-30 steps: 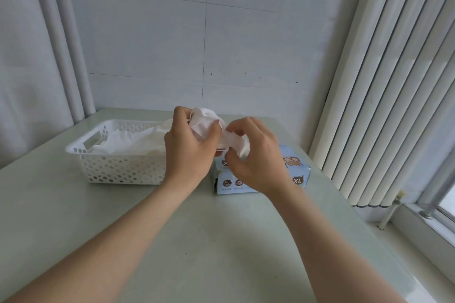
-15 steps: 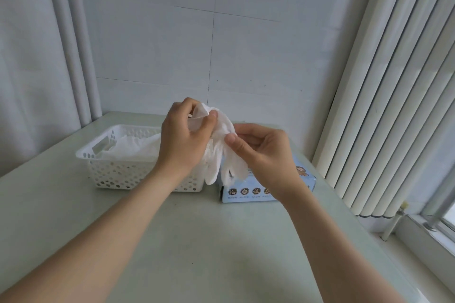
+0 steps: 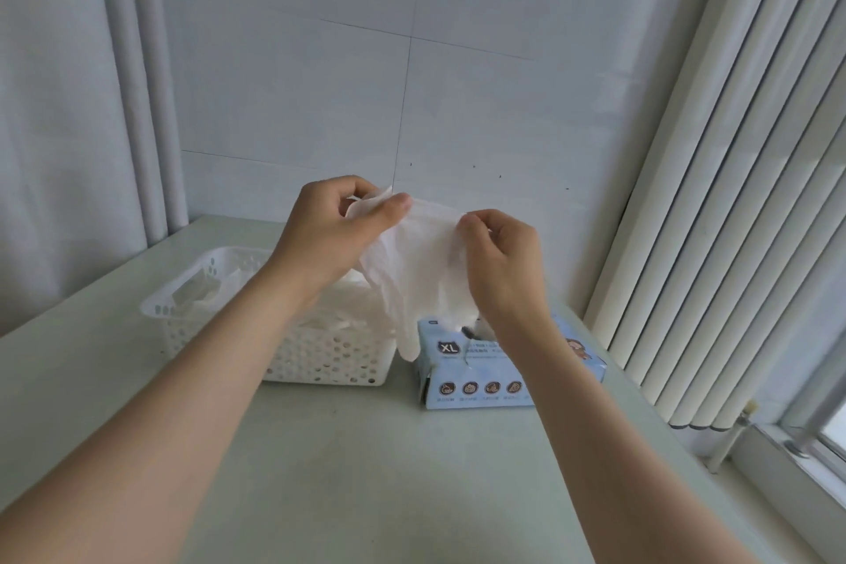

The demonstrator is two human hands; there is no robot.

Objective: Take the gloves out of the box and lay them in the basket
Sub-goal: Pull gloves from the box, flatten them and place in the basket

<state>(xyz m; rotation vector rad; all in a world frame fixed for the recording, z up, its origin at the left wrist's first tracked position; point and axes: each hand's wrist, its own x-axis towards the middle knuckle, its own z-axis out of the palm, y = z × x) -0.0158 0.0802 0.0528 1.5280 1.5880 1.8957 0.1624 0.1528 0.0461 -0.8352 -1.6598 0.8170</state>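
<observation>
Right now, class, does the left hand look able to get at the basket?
Probably yes. The left hand is raised just above the open-topped basket with nothing between them, though it pinches the glove, which the right hand also holds.

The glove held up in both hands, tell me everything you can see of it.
The glove is thin, translucent white, crinkly like plastic film. It hangs spread open in the air, cuff up, fingers down. The left hand pinches one cuff corner, the right hand the other. Its finger ends dangle near the blue box.
</observation>
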